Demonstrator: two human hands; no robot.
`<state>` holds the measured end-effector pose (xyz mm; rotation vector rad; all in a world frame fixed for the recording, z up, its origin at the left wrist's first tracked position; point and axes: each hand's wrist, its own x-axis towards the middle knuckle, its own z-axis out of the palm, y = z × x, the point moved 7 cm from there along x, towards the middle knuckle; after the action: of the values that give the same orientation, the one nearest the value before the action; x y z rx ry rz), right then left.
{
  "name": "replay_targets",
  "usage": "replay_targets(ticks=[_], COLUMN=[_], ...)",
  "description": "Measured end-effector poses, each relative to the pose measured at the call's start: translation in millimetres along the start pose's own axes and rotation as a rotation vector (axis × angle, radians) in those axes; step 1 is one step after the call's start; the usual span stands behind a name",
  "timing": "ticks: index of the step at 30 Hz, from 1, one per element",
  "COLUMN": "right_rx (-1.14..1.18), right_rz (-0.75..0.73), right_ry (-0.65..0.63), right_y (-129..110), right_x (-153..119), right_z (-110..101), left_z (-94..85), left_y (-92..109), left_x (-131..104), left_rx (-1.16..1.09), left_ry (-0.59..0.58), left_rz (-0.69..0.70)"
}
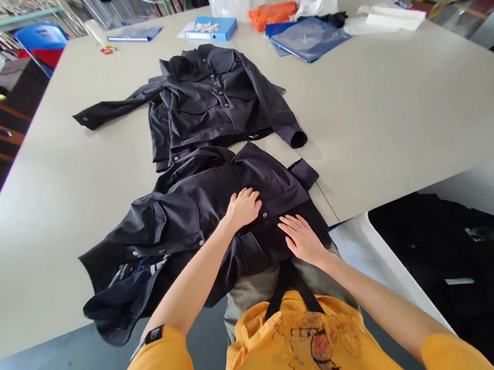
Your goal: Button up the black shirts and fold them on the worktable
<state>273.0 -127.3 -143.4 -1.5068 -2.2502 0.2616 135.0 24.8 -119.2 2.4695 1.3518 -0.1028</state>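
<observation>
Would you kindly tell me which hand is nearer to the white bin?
Right: the right hand is on the near dark jacket, left of the white bin; the left hand lies on the same jacket, farther left and farther forward.

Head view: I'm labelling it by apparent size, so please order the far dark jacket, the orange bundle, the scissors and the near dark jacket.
1. Near dark jacket; being closer to the camera enlarges it, so true size is unsure
2. Far dark jacket
3. Orange bundle
4. Scissors
</observation>
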Motion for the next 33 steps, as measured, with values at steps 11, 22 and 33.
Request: replay_targets(ticks=[11, 22, 33], right_rx=[-0.008, -0.019, -0.068], right_rz=[0.044, -0.058, -0.039], right_ry=[0.027, -0.053, -0.075], right_y=[-0.8, -1.1, -1.5], right_x=[-5.7, 41.6, 39.2], right_z=[-3.6, 4.1, 6.8], left_z=[-2.6, -1.2, -0.4], left_y=[16.6, 21.6, 23.8], left_x=[5.3, -12.2, 6.6], left_rx=[0.064, 0.124, 0.226], left_ry=[0.125, -0.095, -0.146], left_rz=[0.074, 0.014, 0.052])
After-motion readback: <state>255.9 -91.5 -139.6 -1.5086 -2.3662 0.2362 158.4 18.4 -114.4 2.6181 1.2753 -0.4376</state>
